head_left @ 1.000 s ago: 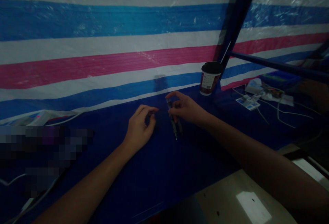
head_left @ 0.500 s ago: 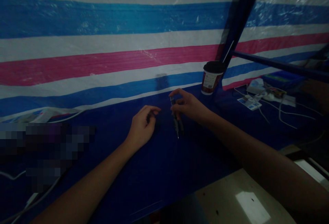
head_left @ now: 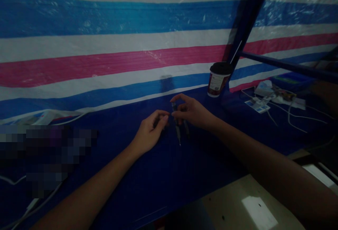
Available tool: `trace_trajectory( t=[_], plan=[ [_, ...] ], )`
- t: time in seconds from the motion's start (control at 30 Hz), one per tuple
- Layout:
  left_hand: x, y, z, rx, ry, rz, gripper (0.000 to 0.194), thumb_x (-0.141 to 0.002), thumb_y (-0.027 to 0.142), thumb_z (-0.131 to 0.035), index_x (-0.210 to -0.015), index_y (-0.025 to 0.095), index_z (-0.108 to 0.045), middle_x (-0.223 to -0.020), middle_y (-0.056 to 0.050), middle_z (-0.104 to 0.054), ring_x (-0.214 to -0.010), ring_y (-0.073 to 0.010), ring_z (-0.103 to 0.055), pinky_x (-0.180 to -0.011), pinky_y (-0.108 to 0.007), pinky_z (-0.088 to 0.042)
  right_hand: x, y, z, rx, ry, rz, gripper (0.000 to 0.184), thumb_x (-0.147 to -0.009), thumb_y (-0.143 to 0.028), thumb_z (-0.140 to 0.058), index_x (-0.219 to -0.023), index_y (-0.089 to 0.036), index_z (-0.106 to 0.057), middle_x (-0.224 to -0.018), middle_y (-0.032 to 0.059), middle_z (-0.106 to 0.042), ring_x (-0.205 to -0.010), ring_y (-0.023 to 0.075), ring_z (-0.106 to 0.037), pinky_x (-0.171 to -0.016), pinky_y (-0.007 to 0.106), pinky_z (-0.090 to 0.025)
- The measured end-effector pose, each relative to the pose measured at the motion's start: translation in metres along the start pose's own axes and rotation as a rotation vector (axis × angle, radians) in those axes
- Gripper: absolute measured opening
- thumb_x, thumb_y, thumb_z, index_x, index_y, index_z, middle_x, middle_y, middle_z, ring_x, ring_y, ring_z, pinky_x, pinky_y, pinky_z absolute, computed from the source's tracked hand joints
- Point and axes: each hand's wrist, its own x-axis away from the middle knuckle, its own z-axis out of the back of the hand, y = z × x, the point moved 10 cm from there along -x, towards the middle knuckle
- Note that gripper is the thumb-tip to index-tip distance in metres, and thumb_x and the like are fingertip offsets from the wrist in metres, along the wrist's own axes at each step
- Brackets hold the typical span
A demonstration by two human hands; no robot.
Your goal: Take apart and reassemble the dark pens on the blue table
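My right hand [head_left: 190,109] pinches a slim dark pen [head_left: 177,133] between thumb and fingers, its index finger curled over the grey top end. The pen stands nearly upright, its fine pale tip pointing down toward the blue tabletop [head_left: 158,184]; whether the tip touches the surface, I cannot tell. Beside the pen shows a second dark strip, perhaps another part or a shadow. Just left of the pen is my left hand [head_left: 150,129], loosely curled, thumb near the index fingertip and nothing visible in its grasp. Its lower fingers are partly hidden.
A lidded paper cup [head_left: 218,80] stands behind my right hand, near a blue metal post [head_left: 239,36]. White cables and small packets [head_left: 258,104] lie at right. A striped plastic sheet [head_left: 111,61] hangs behind the table. Blurred-out items [head_left: 47,152] and cables lie at left.
My left hand has moved slightly right, closer to the pen, with its thumb drawn nearer the index finger. My right hand and the pen have shifted a little left and down.
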Motion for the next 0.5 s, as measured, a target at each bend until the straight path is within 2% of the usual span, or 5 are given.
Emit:
trace_trajectory(
  t=[0.07,0.17,0.23,0.33,0.5],
  plan=[
    [0.001,0.005,-0.003,0.078,-0.020,-0.025,0.033,-0.097,0.037,-0.055,-0.125,0.020,-0.053,-0.076,0.002,-0.060,-0.067,-0.0144,-0.058,-0.062,-0.028,-0.046,0.001,-0.003,0.001,0.001,0.022,0.009,0.040,-0.082,-0.018,-0.070,-0.117,-0.021,-0.051,-0.060,-0.0075,-0.060,-0.054,0.0134,-0.061,-0.056,0.027,-0.046],
    [0.003,0.009,-0.007,0.145,-0.051,-0.045,0.043,-0.096,0.036,-0.057,-0.133,0.020,-0.043,-0.077,0.003,-0.058,-0.067,-0.0138,-0.056,-0.062,-0.028,-0.045,0.003,-0.007,0.001,-0.009,0.039,0.033,0.047,-0.081,-0.019,-0.071,-0.123,-0.021,-0.049,-0.062,-0.0083,-0.060,-0.054,0.0130,-0.062,-0.057,0.027,-0.048],
    [0.003,0.010,-0.007,0.141,-0.054,-0.037,0.043,-0.095,0.036,-0.057,-0.133,0.020,-0.043,-0.079,0.002,-0.058,-0.067,-0.0137,-0.056,-0.062,-0.028,-0.045,0.004,-0.008,0.002,0.010,0.052,0.038,0.050,-0.081,-0.019,-0.071,-0.126,-0.022,-0.047,-0.064,-0.0090,-0.060,-0.055,0.0126,-0.063,-0.057,0.026,-0.048],
    [0.002,0.007,-0.003,0.094,-0.026,-0.013,0.041,-0.096,0.039,-0.056,-0.131,0.019,-0.045,-0.079,0.002,-0.057,-0.068,-0.0140,-0.056,-0.062,-0.028,-0.045,0.002,-0.004,0.004,0.056,0.078,0.020,0.046,-0.082,-0.018,-0.069,-0.123,-0.022,-0.049,-0.063,-0.0092,-0.060,-0.055,0.0122,-0.064,-0.057,0.025,-0.047],
    [-0.001,0.001,0.005,0.055,0.038,0.020,0.034,-0.098,0.039,-0.053,-0.125,0.019,-0.050,-0.075,0.002,-0.059,-0.064,-0.0139,-0.055,-0.059,-0.028,-0.043,0.001,-0.003,0.007,0.065,0.110,0.025,0.045,-0.082,-0.023,-0.071,-0.122,-0.020,-0.050,-0.066,-0.0053,-0.064,-0.058,0.0149,-0.065,-0.059,0.028,-0.049]
  ],
)
